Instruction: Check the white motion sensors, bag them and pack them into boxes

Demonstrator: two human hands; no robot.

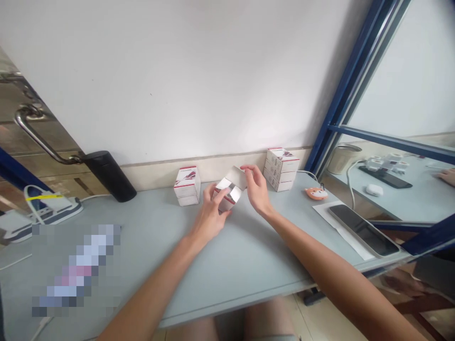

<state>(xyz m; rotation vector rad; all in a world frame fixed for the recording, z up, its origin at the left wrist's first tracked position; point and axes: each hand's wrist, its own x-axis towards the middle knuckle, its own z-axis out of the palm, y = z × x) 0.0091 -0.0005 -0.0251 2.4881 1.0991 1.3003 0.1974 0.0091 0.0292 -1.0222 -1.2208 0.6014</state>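
A small white and red cardboard box [227,202] with its top flaps raised stands tilted over the middle of the table. My left hand [210,215] is wrapped around its body, with a finger by the opening. At the right of the box, my right hand [256,188] pinches the raised lid flap [237,177]. What lies inside the box is too small to make out. Left of my hands is a short stack of similar boxes [187,185], and a taller stack of them [280,169] stands to the right, both near the wall.
On the grey table [249,265] a black cylinder [110,176] leans at the left, near a power strip [46,219] with cables. An orange and white case [316,193] and a phone [364,229] on paper lie right. A blue-framed glass partition [391,142] borders the right side.
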